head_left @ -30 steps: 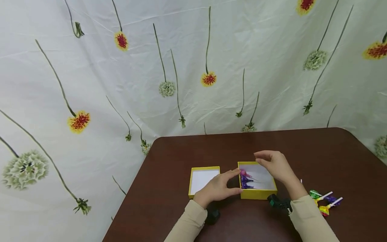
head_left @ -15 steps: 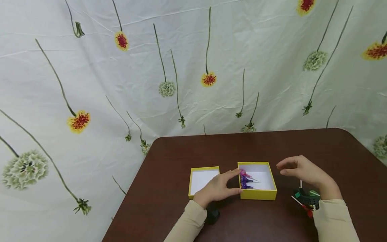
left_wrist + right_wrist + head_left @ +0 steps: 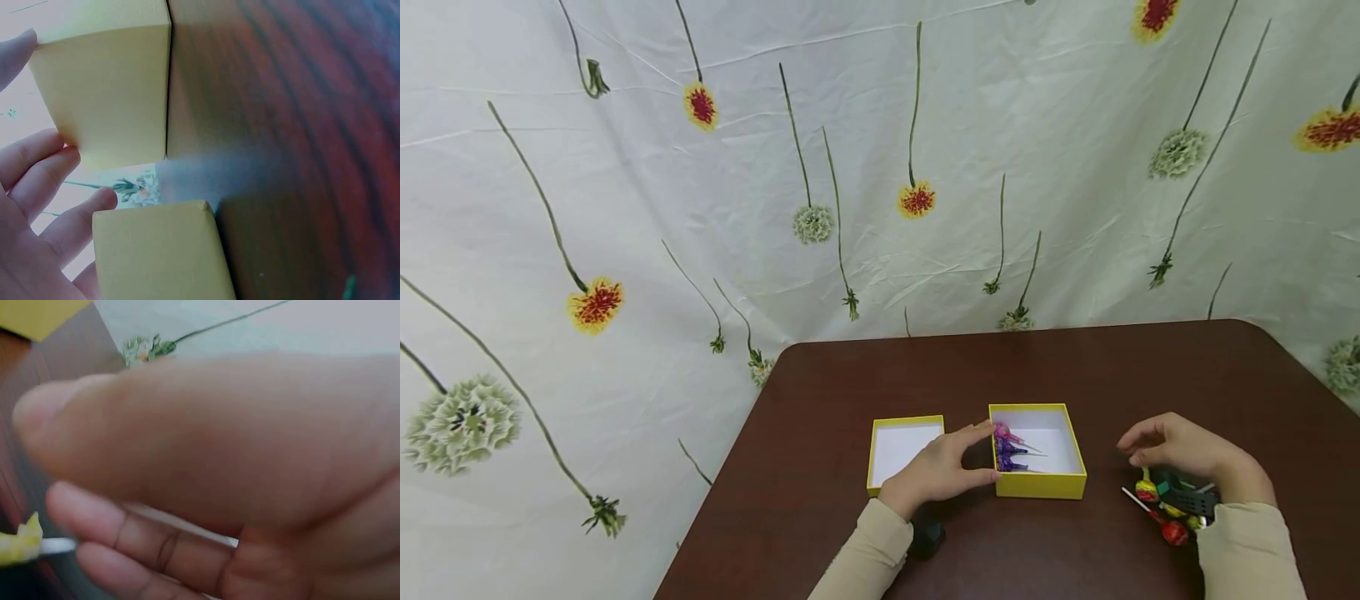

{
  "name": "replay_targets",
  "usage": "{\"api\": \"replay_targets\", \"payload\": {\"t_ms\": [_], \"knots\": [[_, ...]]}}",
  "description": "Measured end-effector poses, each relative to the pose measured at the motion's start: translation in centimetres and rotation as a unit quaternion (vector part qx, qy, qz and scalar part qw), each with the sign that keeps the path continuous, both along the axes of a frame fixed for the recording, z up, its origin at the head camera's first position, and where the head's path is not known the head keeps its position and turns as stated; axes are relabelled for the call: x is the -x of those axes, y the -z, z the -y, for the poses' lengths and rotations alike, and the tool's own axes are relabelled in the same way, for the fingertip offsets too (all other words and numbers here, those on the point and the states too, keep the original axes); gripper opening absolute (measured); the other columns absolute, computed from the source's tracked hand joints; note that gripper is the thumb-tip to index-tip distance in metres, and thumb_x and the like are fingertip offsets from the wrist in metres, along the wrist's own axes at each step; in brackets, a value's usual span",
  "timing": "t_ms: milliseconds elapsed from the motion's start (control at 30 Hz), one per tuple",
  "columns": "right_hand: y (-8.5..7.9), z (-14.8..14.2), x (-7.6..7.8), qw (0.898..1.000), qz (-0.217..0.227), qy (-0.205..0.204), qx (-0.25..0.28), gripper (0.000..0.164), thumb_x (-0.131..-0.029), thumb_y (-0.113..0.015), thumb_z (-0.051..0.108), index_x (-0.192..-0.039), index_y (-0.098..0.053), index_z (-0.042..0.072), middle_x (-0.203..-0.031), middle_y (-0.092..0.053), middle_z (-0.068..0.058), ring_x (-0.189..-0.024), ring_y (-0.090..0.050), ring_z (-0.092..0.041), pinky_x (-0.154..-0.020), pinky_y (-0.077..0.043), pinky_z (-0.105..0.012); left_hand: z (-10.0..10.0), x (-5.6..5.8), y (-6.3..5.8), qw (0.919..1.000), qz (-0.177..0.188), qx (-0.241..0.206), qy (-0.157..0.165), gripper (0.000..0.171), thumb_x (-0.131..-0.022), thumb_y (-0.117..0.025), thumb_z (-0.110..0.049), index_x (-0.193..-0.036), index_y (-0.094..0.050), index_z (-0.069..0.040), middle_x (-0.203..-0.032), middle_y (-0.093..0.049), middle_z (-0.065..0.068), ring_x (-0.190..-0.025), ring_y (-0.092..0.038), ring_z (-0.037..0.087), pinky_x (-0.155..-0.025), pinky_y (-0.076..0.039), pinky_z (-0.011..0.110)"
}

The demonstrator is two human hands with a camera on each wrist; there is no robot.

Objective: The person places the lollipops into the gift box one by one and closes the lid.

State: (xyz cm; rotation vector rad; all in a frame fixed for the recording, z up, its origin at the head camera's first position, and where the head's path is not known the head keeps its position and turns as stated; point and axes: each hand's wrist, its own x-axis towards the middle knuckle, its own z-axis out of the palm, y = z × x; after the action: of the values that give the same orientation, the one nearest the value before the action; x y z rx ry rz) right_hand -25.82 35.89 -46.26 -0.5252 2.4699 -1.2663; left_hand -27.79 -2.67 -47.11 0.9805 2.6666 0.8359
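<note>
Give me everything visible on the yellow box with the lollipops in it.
The yellow box is rectangular, plain yellow outside and white inside, apparently stiff cardboard. It sits upright on the dark brown table, uncovered, right of a shallower yellow-rimmed tray, with a gap between them. Inside, pink and purple wrapped lollipops lie along its left wall, sticks pointing right; the rest of its visible floor is bare. The left hand touches its left side with the fingertips.
</note>
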Motion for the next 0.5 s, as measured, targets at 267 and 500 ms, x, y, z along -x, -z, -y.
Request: {"api": "replay_targets", "payload": {"t_ms": [267,500], "knots": [[0.4,-1.3,-0.2,1.0,0.018,-0.003,-0.017,0.021,-0.09,-0.066,-0.001,-0.105,-0.067,-0.016,-0.101,-0.071,-0.02,-0.08,-0.064,-0.001,-0.07,-0.056,-0.023,0.0,0.0,-0.1,1.0,-0.003,-0.003,0.003,0.072,-0.093,-0.066,-0.048,-0.155,-0.04,-0.024,-0.161,-0.038,-0.003,-0.147,-0.041,0.022,-0.118,-0.037,0.045],[0.5,-1.3,-0.4,0.999,0.028,-0.016,-0.017,0.018,-0.087,-0.071,0.0,-0.099,-0.068,-0.014,-0.093,-0.071,-0.016,-0.076,-0.063,-0.003,-0.069,-0.055,-0.023,0.0,0.0,0.1,1.0,0.001,-0.004,0.001,0.072,-0.093,-0.066,-0.048,-0.155,-0.04,-0.024,-0.161,-0.037,-0.004,-0.147,-0.04,0.022,-0.118,-0.037,0.045]]}}
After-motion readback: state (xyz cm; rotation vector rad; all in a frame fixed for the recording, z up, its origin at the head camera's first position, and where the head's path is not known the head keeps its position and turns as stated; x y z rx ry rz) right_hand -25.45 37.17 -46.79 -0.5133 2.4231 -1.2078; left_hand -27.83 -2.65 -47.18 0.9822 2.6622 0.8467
